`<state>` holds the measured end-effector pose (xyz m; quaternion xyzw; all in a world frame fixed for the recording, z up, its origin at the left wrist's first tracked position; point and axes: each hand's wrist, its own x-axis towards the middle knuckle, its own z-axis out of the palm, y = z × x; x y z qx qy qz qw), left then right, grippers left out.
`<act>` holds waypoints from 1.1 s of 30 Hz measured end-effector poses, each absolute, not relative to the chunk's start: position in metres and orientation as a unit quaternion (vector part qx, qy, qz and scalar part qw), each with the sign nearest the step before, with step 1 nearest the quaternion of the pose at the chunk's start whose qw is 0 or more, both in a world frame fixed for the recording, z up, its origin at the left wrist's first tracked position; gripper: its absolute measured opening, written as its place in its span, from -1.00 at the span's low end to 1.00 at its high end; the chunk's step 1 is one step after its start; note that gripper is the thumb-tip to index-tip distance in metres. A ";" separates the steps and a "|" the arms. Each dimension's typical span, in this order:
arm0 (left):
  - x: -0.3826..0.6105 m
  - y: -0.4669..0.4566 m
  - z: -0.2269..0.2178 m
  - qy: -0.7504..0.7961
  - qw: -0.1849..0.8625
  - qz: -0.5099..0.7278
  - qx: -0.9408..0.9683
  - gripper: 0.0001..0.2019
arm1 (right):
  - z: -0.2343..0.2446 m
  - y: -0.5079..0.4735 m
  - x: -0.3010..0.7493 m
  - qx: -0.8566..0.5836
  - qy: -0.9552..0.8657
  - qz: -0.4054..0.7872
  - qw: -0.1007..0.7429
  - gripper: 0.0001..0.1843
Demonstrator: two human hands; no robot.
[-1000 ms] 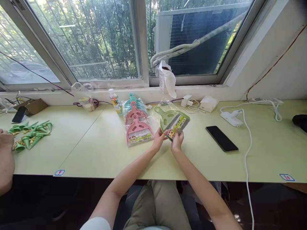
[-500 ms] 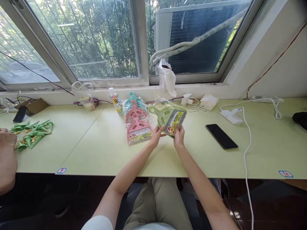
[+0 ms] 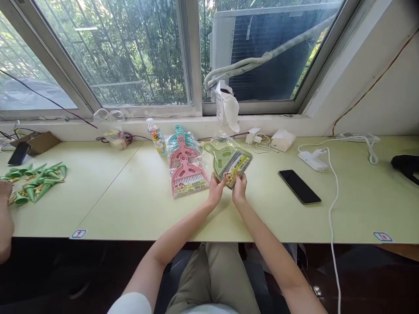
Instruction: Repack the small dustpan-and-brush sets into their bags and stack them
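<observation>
Between my hands is a green mini dustpan and brush set (image 3: 225, 159) in a clear plastic bag, its handle pointing up and left. My left hand (image 3: 216, 189) grips its lower left edge. My right hand (image 3: 239, 187) is closed on the lower right edge, beside the grey bristles and the printed label. Just left of it, pink dustpan and brush sets (image 3: 188, 172) in clear bags lie overlapping on the table, with teal sets (image 3: 179, 136) behind them.
A drink bottle (image 3: 156, 136) stands behind the sets. To the right lie a black phone (image 3: 299, 186) and a white power strip (image 3: 313, 160) with a trailing cable. Green cones (image 3: 39, 181) lie far left, near another person's hand (image 3: 5, 196). A window runs along the back.
The green set has turned slightly in my hands, its label end tilting, and my right hand has shifted a little left. The view has moved slightly; the other person's hand shows less.
</observation>
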<state>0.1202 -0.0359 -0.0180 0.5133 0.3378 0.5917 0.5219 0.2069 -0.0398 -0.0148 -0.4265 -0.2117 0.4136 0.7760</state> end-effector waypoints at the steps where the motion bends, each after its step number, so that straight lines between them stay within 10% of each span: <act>1: 0.118 -0.033 -0.019 0.345 0.512 0.592 0.518 -0.58 | -0.014 -0.040 0.208 -0.427 -0.212 0.424 0.770 -0.62; 33: 0.097 -0.032 0.005 0.368 0.458 0.546 0.597 -0.65 | -0.003 -0.031 0.257 -0.364 -0.255 0.517 0.732 -0.53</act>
